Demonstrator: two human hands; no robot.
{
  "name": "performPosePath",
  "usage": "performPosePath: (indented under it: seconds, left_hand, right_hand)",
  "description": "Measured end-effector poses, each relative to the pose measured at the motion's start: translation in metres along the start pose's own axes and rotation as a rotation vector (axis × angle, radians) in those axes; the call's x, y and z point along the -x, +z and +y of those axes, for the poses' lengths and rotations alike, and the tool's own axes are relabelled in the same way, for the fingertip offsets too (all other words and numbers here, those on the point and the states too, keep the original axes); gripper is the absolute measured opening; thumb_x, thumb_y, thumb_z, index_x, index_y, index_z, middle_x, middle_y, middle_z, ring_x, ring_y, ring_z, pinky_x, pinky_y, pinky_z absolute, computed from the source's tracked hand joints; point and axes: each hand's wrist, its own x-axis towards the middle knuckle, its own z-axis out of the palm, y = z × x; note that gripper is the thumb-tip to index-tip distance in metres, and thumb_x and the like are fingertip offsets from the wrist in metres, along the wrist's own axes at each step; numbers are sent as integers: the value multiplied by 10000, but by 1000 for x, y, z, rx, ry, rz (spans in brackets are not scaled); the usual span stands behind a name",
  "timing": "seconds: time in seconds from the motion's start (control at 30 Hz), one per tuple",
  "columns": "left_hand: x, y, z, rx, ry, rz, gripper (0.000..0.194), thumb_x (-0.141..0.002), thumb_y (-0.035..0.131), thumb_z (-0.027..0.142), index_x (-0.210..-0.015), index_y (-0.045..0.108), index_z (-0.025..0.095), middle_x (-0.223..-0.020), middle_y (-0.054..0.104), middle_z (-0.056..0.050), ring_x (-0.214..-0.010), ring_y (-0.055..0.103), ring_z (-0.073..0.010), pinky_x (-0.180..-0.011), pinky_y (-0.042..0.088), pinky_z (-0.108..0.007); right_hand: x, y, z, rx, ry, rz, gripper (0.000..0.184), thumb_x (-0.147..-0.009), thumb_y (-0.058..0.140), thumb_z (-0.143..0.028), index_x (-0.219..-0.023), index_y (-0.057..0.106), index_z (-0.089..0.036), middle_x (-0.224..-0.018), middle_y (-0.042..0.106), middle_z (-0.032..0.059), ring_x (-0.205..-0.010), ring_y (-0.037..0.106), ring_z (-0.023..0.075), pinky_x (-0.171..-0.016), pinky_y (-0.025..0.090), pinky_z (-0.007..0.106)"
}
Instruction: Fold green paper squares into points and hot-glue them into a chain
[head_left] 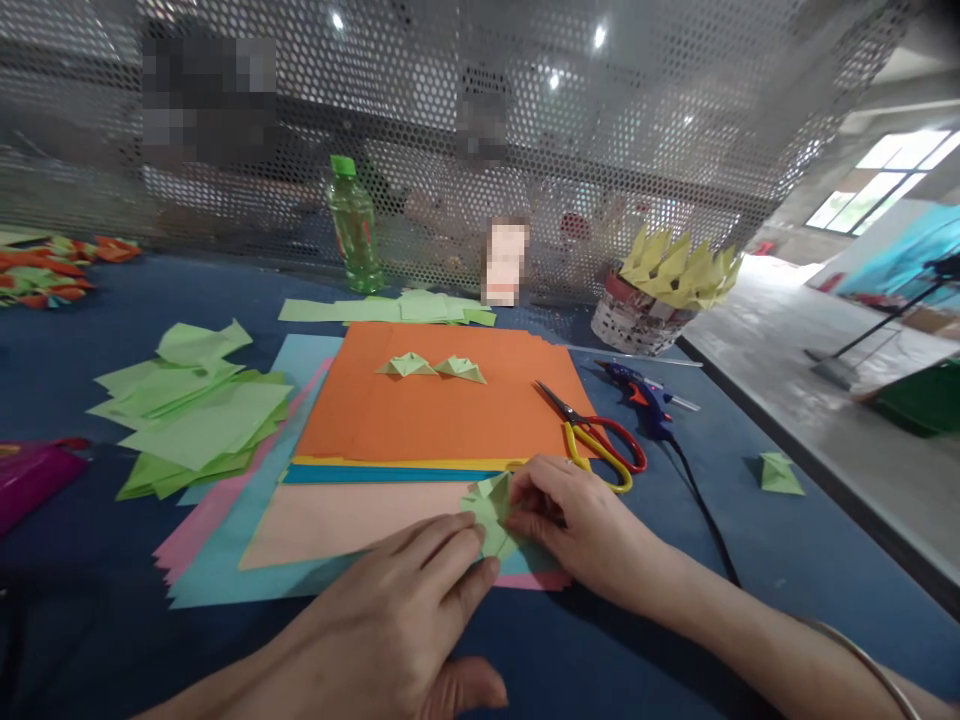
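Note:
A light green folded paper (491, 515) lies over the front of the coloured sheets, between my two hands. My right hand (574, 515) pinches its right edge between thumb and fingers. Stretched out flat, my left hand (409, 590) rests its fingertips on the paper's left edge, with the thumb held apart. Behind them, two small folded green paper pieces (406, 365) sit side by side on orange paper (442, 420). Scissors (592, 430) with red and yellow handles lie beyond my right hand, partly on the orange paper.
Loose green squares (202, 420) lie left; green strips (382, 308) lie behind. A glue gun (645, 395) and cord lie right, near another folded green piece (781, 474). A bottle (354, 230) and a basket (637, 315) with yellow paper points stand by the perforated metal panel (420, 110).

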Motion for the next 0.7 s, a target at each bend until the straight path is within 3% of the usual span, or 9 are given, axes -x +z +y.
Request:
performPosePath:
  seconds: [0.1,0.2,0.33,0.43,0.57,0.7]
  left_hand:
    - [1,2,-1,33,7,48,500,-994,479,571,-1219,677,171,-1203,674,-110,-1161,600,-267,-1046,479,-382]
    - [1,3,-3,42,5,57,483,-1004,470,558,-1221,681,181,-1194,678,-107,-1132,620,-263,-990,519,-365]
    - [-1,0,-2,75,-14,81,481,-1029,418,541,-1167,706,181,-1170,689,-99,-1103,638,-242,-946,539,-334]
    - [-2,-2,-3,84,-24,99,467,-1026,430,539,-1129,721,189,-1139,695,-88,-1040,660,-228,-899,552,-319]
    - [-1,-3,-5,66,-36,93,458,-1026,433,539,-1109,728,199,-1120,700,-82,-1002,675,-225,-866,562,-319]
    - [0,-3,-7,38,-23,109,439,-1021,457,524,-1109,724,186,-1124,706,-97,-1019,676,-241,-885,566,-340]
  right_hand:
    - [-1,-8,5,-82,-46,-29,166,-890,619,-69,-990,618,-202,-902,616,1,-745,566,115,-654,449,217]
    - [-4,-17,7,-142,-177,-46,238,-946,490,-50,-1095,617,-186,-1025,629,55,-889,603,140,-765,498,254]
    - [-10,-23,4,-21,-386,-186,472,-825,416,93,-1151,637,-167,-1172,638,90,-1107,570,192,-975,468,359]
    - [-11,-24,1,69,-413,-245,527,-755,432,108,-1151,651,-162,-1190,638,90,-1118,564,206,-993,468,376]
    - [-10,-26,1,122,-408,-222,498,-759,458,91,-1124,665,-176,-1106,642,89,-1063,581,203,-927,506,360]
    - [-8,-28,2,146,-412,-188,282,-883,509,12,-1012,671,-178,-993,643,67,-976,588,186,-885,509,332]
